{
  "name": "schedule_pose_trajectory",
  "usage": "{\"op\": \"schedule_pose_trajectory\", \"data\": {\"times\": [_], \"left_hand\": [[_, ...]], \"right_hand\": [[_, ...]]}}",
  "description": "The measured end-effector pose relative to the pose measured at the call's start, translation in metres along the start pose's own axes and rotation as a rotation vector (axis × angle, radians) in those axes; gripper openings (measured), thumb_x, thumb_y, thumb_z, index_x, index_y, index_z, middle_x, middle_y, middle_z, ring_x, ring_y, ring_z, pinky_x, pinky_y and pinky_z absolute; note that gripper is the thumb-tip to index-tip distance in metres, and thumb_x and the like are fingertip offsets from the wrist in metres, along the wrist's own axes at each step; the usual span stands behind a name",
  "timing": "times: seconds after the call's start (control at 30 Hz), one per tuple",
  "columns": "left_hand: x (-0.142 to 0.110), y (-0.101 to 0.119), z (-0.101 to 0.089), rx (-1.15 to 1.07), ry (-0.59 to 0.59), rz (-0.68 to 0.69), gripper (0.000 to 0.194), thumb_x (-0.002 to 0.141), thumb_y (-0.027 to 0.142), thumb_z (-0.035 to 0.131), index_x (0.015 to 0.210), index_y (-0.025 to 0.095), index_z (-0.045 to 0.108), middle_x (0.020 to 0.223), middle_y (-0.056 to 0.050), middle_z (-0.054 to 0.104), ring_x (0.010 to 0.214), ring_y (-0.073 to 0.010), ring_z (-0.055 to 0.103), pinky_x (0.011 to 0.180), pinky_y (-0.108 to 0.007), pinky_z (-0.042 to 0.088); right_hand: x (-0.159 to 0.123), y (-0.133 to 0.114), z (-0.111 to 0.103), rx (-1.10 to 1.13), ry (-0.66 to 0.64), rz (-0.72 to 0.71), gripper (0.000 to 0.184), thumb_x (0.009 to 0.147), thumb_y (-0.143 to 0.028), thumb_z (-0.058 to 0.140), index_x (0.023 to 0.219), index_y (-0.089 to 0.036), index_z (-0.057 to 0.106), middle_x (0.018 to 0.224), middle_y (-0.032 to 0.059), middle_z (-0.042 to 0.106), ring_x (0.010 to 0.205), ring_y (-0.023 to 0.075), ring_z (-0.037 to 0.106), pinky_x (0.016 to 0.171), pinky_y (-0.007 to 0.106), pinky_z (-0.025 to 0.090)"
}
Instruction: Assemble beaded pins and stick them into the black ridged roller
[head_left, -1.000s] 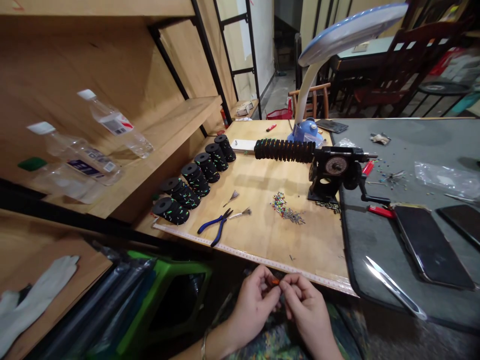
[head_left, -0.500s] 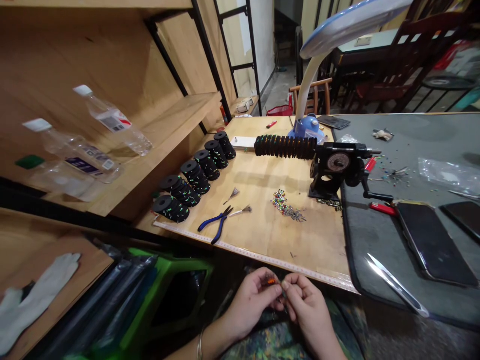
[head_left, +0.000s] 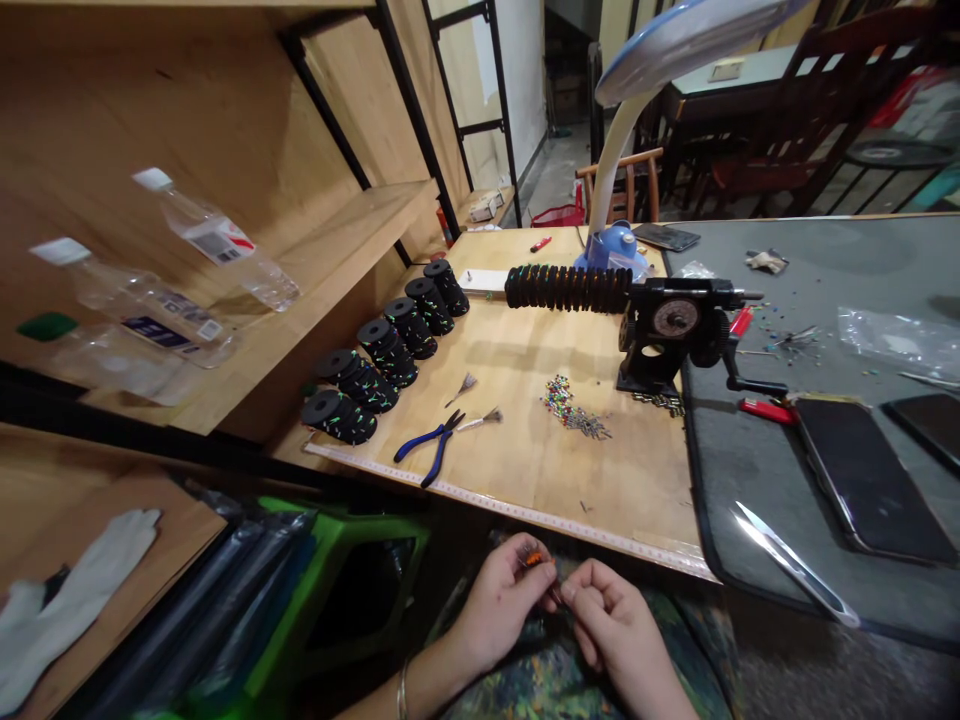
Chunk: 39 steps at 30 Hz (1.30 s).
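From the head view, we find the small orange piece (head_left: 533, 559) in our left hand (head_left: 501, 602), low over our lap and just off the near edge of the wooden tabletop (head_left: 517, 470). Our left thumb and fingers are clamped on it. Our right hand (head_left: 611, 620) is just beside, its thumb and forefinger pressed together; whether anything thin lies between them, we cannot tell.

As for what is done, six black rolls (head_left: 341, 420) stand in a row along the left side of the tabletop, flecked with green and other bright bits, and we judge these complete. The winder (head_left: 660, 330) carries a long run of black discs (head_left: 568, 288), also dotted with green and orange, so that batch looks at least partly filled; how fully, we cannot tell. Neither of our hands is on its crank (head_left: 754, 387).

As for what is left, the orange piece seems unfinished, since both our hands are busy at it. A loose heap of coloured beads (head_left: 566, 405) lies unused in the middle of the tabletop. Our blue-handled pliers (head_left: 431, 447) lie open to its left, apart from our hands.
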<state>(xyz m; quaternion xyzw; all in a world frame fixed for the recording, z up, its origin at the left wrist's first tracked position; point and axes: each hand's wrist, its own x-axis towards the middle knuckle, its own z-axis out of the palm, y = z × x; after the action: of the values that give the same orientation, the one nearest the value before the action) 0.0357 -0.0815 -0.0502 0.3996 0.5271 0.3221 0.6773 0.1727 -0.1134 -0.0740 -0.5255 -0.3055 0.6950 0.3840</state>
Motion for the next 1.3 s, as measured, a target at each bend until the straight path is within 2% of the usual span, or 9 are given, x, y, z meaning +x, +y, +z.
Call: {"op": "schedule_pose_trajectory", "data": {"times": [0.17,0.47,0.67,0.93,1.17,1.3], "left_hand": [[-0.001,-0.002,0.0,0.063,0.019,0.068,0.024,0.078,0.036,0.065,0.076,0.016,0.052,0.069,0.002,0.052,0.061,-0.0118,0.053,0.059,-0.024,0.046],[-0.003,-0.007,0.0,0.19,0.049,0.183,0.017,0.084,0.031,0.06,0.08,0.017,0.053,0.074,0.0,0.054,0.067,-0.0135,0.053,0.062,-0.024,0.046],[-0.004,-0.012,-0.003,0.299,0.078,0.248,0.011,0.086,0.027,0.057,0.081,0.017,0.055,0.076,-0.001,0.056,0.069,-0.0142,0.054,0.064,-0.023,0.045],[-0.004,-0.014,-0.004,0.431,0.08,0.316,0.009,0.085,0.024,0.056,0.078,0.018,0.057,0.075,-0.003,0.059,0.069,-0.0156,0.056,0.064,-0.024,0.044],[-0.005,-0.012,-0.003,0.502,0.049,0.328,0.008,0.085,0.021,0.055,0.078,0.018,0.058,0.073,-0.003,0.06,0.069,-0.0161,0.055,0.064,-0.025,0.043],[-0.006,-0.01,-0.002,0.472,0.026,0.308,0.006,0.083,0.019,0.056,0.078,0.018,0.057,0.074,-0.003,0.06,0.068,-0.0161,0.056,0.063,-0.024,0.043]], "right_hand": [[0.002,0.003,0.0,0.04,-0.017,0.016,0.045,0.071,-0.063,0.064,0.065,-0.021,0.049,0.03,-0.0126,0.038,0.028,0.0037,0.022,0.035,0.018,0.014],[0.003,0.005,0.0,0.121,-0.01,0.072,0.044,0.067,-0.061,0.068,0.063,-0.021,0.049,0.028,-0.0139,0.034,0.028,0.0032,0.019,0.034,0.017,0.011],[0.003,0.007,-0.001,0.187,-0.017,0.05,0.041,0.071,-0.056,0.068,0.065,-0.021,0.048,0.03,-0.0143,0.035,0.029,0.0027,0.017,0.035,0.018,0.01],[0.005,-0.001,0.0,0.147,0.048,0.033,0.046,0.068,-0.062,0.069,0.067,-0.02,0.05,0.03,-0.0122,0.04,0.028,0.0035,0.02,0.036,0.017,0.013],[0.006,-0.003,-0.001,0.107,0.035,-0.003,0.054,0.066,-0.068,0.068,0.083,-0.019,0.054,0.032,-0.0116,0.045,0.028,0.0049,0.026,0.035,0.017,0.016],[0.006,-0.003,-0.002,0.136,0.054,-0.017,0.049,0.069,-0.064,0.068,0.078,-0.019,0.054,0.032,-0.0118,0.043,0.03,0.0043,0.024,0.037,0.017,0.015]]}}
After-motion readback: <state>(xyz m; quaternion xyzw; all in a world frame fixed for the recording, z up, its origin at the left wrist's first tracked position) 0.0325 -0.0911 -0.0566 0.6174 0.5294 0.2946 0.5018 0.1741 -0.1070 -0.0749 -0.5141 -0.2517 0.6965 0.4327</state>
